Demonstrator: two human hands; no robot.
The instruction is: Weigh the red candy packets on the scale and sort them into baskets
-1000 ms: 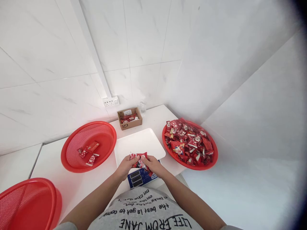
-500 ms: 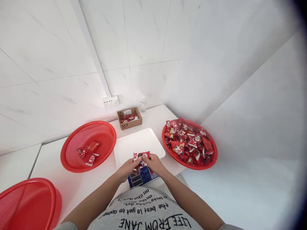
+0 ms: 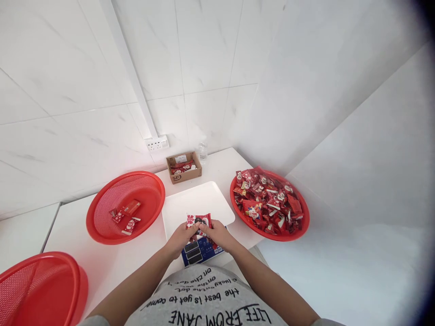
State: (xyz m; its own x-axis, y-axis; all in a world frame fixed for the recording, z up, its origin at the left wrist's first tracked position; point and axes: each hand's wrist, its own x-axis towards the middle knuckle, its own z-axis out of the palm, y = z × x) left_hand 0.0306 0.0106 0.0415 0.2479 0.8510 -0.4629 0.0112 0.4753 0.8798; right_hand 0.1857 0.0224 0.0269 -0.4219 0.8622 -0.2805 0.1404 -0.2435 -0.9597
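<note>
Between my two hands is a small red and white printed packet [image 3: 200, 220] with dark figures on it. My left hand [image 3: 182, 237] grips its left side, the thumb on top. From the right, my right hand [image 3: 216, 233] pinches it in the same way, thumbs nearly meeting. The packet hangs over the near edge of a scale's white tray [image 3: 188, 198]. Below my hands shows the scale's blue panel [image 3: 200, 251] with dark displays, partly covered by them.
To the right stands a red basket [image 3: 303, 226] heaped with red packets. A red basket [image 3: 93, 222] at left holds a few packets; another red basket [image 3: 79, 290] sits nearer. Behind the scale are a cardboard box [image 3: 186, 177] with packets and a clear bottle [image 3: 203, 151].
The packet has shifted slightly left and turned a little flatter, so more of its printed face shows. Both hands remain on it, and the baskets have stayed put.
</note>
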